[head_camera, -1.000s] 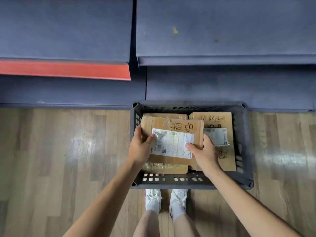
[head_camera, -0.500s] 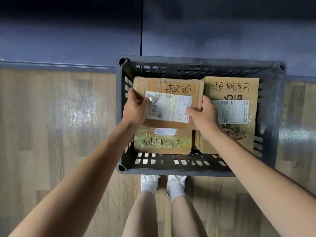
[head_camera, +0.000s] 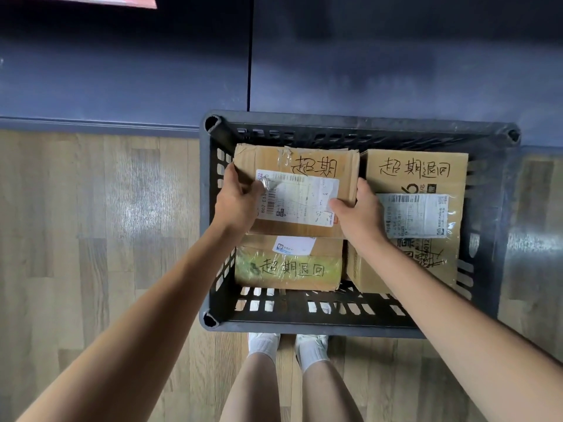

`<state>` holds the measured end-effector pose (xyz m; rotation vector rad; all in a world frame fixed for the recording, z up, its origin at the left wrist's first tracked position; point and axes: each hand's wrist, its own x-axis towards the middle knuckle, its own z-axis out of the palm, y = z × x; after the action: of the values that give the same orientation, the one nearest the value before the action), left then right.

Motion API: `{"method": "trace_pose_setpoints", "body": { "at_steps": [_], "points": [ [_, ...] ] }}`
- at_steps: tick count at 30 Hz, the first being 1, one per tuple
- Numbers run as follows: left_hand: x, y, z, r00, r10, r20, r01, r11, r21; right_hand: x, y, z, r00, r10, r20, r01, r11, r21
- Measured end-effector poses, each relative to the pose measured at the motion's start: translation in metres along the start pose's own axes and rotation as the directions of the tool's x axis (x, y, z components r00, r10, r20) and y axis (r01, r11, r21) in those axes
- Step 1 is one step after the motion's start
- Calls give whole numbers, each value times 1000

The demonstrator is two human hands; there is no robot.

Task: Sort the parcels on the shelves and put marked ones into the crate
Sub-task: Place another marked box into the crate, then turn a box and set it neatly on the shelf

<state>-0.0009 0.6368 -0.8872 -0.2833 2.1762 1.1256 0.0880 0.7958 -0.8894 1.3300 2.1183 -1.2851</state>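
Observation:
A dark grey plastic crate [head_camera: 359,322] stands on the wood floor in front of my feet. Inside its back left part is a brown cardboard parcel [head_camera: 307,161] with a white label and handwritten black marks. My left hand [head_camera: 239,202] grips its left edge and my right hand [head_camera: 358,213] grips its right edge. Under it, toward me, lies a second marked parcel [head_camera: 289,266] wrapped in shiny tape. A larger marked parcel [head_camera: 417,184] fills the crate's right side.
Dark blue shelf fronts [head_camera: 396,65] rise just behind the crate, with a red strip [head_camera: 91,0] at the top left. Wood floor [head_camera: 100,223] spreads to the left and right. My legs and white shoes [head_camera: 288,345] stand at the crate's near wall.
The view has dropped closer to the crate, which fills more of the frame. Both hands have carried the parcel down and toward the crate's back left, uncovering the taped parcel beneath.

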Motion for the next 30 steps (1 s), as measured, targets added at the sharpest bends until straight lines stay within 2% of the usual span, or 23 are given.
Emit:
{"method": "trace_pose_setpoints", "body": {
  "at_steps": [3,6,11,16,18,21,25,30],
  "points": [
    [-7,5,0,1000,14,17,-15,998,62,-5,-2,-4,1000,16,27,-15,999,-32],
    [-18,14,-4,999,2,49,-5,999,49,-16,-8,-11,997,40,61,-36,997,-62],
    [-50,58,-26,990,14,139,-38,984,171,-55,-49,-54,994,-54,97,60,996,-59],
    [-109,127,-57,969,182,168,-232,902,363,-116,-101,-112,969,-221,107,230,970,-77],
    [-139,158,-72,949,268,168,-315,853,417,-143,-121,-137,953,-286,99,296,948,-113],
    [-177,200,-96,909,390,147,-415,813,409,-179,-154,-173,923,-383,50,386,913,-130],
    [-228,256,-132,807,580,107,-568,715,407,-228,-198,-225,870,-492,-44,486,868,-101],
    [-293,312,-171,707,702,81,-679,643,355,-291,-236,-278,831,-537,-147,543,840,-1]
  ]
}}
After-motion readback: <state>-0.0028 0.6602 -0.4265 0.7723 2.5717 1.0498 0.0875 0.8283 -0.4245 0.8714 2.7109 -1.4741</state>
